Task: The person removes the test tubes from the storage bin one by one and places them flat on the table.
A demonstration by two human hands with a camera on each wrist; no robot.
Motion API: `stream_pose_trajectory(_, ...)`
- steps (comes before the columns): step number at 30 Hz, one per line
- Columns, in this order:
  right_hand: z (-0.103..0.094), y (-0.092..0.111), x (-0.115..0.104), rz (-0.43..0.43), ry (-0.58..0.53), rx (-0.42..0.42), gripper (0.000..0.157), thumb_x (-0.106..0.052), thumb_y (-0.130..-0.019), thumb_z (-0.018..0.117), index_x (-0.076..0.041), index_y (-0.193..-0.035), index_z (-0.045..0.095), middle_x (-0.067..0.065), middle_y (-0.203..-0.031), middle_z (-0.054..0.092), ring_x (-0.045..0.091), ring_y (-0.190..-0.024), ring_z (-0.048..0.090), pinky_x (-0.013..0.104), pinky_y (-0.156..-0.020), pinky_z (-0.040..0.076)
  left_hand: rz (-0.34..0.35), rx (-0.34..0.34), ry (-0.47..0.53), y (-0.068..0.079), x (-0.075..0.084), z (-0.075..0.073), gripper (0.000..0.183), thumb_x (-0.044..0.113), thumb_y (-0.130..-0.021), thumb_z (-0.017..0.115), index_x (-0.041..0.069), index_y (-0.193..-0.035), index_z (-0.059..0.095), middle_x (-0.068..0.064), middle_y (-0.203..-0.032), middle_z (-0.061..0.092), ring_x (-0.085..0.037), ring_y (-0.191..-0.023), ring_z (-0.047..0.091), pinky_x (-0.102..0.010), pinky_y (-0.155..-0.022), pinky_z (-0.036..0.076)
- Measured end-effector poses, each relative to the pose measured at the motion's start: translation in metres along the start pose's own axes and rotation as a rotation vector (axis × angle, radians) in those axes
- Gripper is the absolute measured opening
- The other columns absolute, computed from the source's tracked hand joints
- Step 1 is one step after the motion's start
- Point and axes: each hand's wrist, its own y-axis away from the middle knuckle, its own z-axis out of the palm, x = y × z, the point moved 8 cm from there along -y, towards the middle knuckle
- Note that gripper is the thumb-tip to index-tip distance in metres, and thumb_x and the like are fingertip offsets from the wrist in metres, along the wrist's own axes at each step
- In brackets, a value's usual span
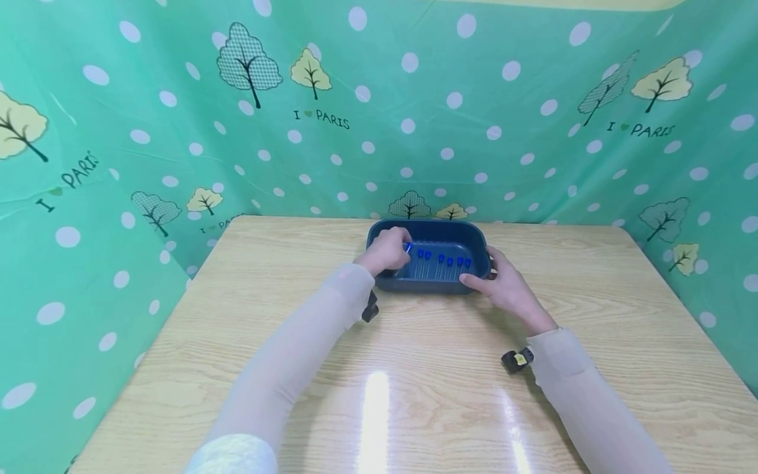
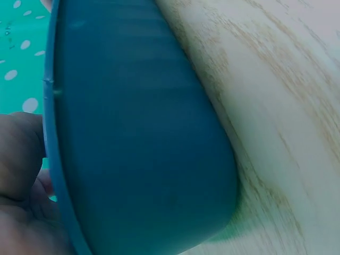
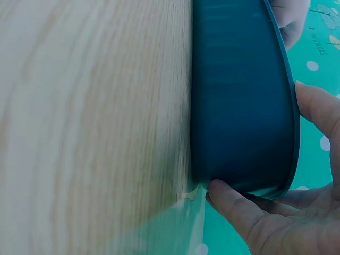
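Observation:
A dark blue plastic basin (image 1: 408, 286) stands near the far edge of the table. Inside it, several slim sticks with bright blue heads (image 1: 450, 262) lie side by side in a row. My left hand (image 1: 387, 250) reaches over the basin's left part and pinches one blue-headed stick (image 1: 408, 247), its lower part largely hidden by the fingers. At the right end, my right hand (image 1: 503, 283) holds the basin, thumb at the front rim and fingers around the outer wall. The right wrist view shows the fingers (image 3: 234, 207) against the basin's end wall (image 3: 244, 106).
The wooden table (image 1: 438, 382) carries bright light reflections near its front. Behind it and at both sides hangs a green dotted cloth (image 1: 367, 118) printed with trees. A black wrist camera (image 1: 516, 361) sits at the right cuff, another (image 1: 370, 308) at the left.

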Motion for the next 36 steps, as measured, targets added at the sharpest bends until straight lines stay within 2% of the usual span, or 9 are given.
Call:
stream_pose_trajectory(9,0.0,0.0,-0.001,-0.009,-0.003,0.003,0.099,-0.049,-0.085,0.067,-0.01,-0.154,0.008,0.026,-0.15,0.028,0.044,-0.129,0.041,0.054,-0.098,0.041,0.03,0.037,0.002,0.008,0.007,-0.01,0.041,0.008,-0.087,0.063,0.008,-0.128,0.054,-0.006,-0.105,0.062,-0.019,-0.078,0.059,-0.029,-0.067,0.049)
stream_pose_trajectory(17,0.001,0.0,-0.002,-0.014,-0.002,0.0,0.097,-0.047,-0.086,0.066,-0.009,-0.154,0.007,0.027,-0.149,0.027,0.045,-0.128,0.04,0.053,-0.097,0.042,0.088,0.061,0.056,0.019,0.012,-0.025,0.046,0.003,-0.085,0.064,0.006,-0.129,0.052,-0.004,-0.087,0.06,-0.017,-0.074,0.058,-0.028,-0.064,0.049)
stream_pose_trajectory(24,0.002,0.0,-0.002,-0.012,-0.005,-0.007,0.097,-0.045,-0.087,0.066,-0.009,-0.153,0.006,0.027,-0.15,0.026,0.045,-0.128,0.04,0.053,-0.097,0.042,0.093,0.056,0.082,0.028,0.012,-0.031,0.049,0.0,-0.083,0.061,0.006,-0.13,0.051,-0.006,-0.086,0.06,-0.018,-0.07,0.058,-0.029,-0.062,0.048)
stream_pose_trajectory(31,0.002,0.0,-0.002,-0.01,-0.006,-0.003,0.096,-0.044,-0.087,0.067,-0.009,-0.154,0.007,0.026,-0.15,0.027,0.045,-0.128,0.041,0.053,-0.097,0.042,0.092,0.1,0.095,0.034,0.007,-0.035,0.047,0.003,-0.083,0.063,0.008,-0.128,0.053,-0.004,-0.091,0.059,-0.018,-0.08,0.057,-0.029,-0.068,0.048)
stream_pose_trajectory(36,0.001,0.0,-0.002,-0.009,-0.006,-0.004,0.096,-0.045,-0.087,0.066,-0.01,-0.154,0.007,0.026,-0.15,0.026,0.045,-0.129,0.04,0.053,-0.098,0.042,0.099,0.125,0.127,0.04,0.005,-0.039,0.047,0.002,-0.083,0.063,0.007,-0.128,0.053,-0.004,-0.089,0.058,-0.018,-0.073,0.057,-0.029,-0.066,0.048)
